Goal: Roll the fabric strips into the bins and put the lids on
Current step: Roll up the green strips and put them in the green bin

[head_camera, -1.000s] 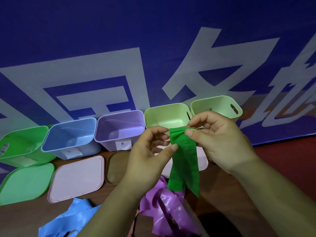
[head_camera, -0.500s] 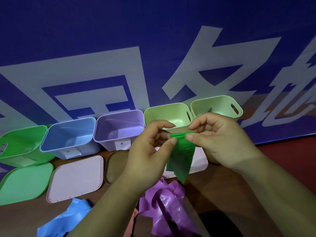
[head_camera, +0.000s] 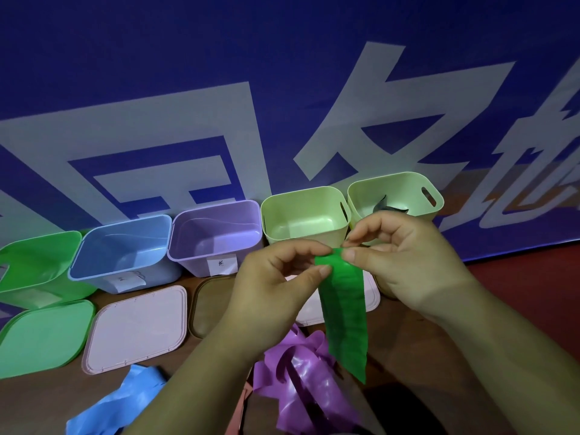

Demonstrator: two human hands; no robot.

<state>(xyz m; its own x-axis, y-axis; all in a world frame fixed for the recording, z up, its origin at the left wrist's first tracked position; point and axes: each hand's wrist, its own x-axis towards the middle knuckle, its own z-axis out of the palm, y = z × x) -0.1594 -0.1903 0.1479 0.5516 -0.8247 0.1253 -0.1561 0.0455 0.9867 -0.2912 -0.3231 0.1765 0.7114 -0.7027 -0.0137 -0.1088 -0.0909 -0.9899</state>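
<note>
A green fabric strip (head_camera: 345,315) hangs in front of me, its top end pinched between my left hand (head_camera: 276,284) and my right hand (head_camera: 405,262). Behind the hands stands a row of open bins: green (head_camera: 34,262), blue (head_camera: 125,246), purple (head_camera: 216,233), and two pale green ones (head_camera: 301,211) (head_camera: 395,189). The far right bin holds something dark. Lids lie before the bins: green (head_camera: 40,337), pink (head_camera: 138,328), brown (head_camera: 210,302), and a pink one (head_camera: 372,296) mostly hidden by my hands. A purple strip (head_camera: 301,384) and a blue strip (head_camera: 125,400) lie loose near me.
A blue banner (head_camera: 282,73) with large white characters rises right behind the bins. The bins and lids rest on a brown wooden surface (head_camera: 408,340). A red floor area (head_camera: 533,293) shows at the right.
The hanging green tail shortened half a second ago and now hangs longer and straighter again. Both hands stayed at the strip's top end, fingers shifting slightly.
</note>
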